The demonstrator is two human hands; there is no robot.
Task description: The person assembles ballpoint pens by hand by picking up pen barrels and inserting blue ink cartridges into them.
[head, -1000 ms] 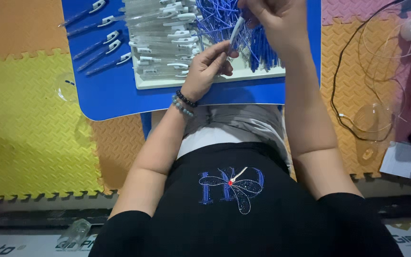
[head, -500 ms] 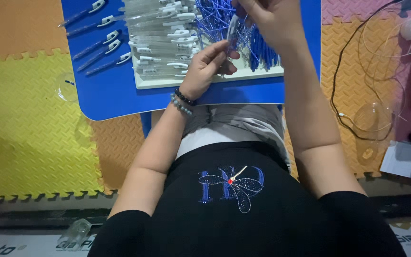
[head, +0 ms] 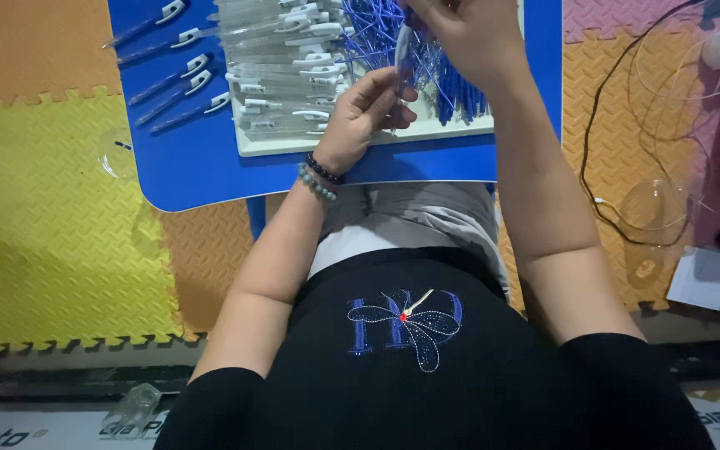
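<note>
While both hands pinch it, left hand (head: 368, 112) low, right hand (head: 464, 37) on top, the slim clear plastic pen barrel (head: 402, 58) stands upright between them above the blue surface (head: 202, 167).

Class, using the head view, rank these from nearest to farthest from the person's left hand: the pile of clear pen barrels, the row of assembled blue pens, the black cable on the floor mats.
From the left hand:
1. Pile of clear pen barrels, just left of it in the tray.
2. Row of assembled blue pens, farther left on the blue table.
3. Black cable, far right on the floor mats.
</note>
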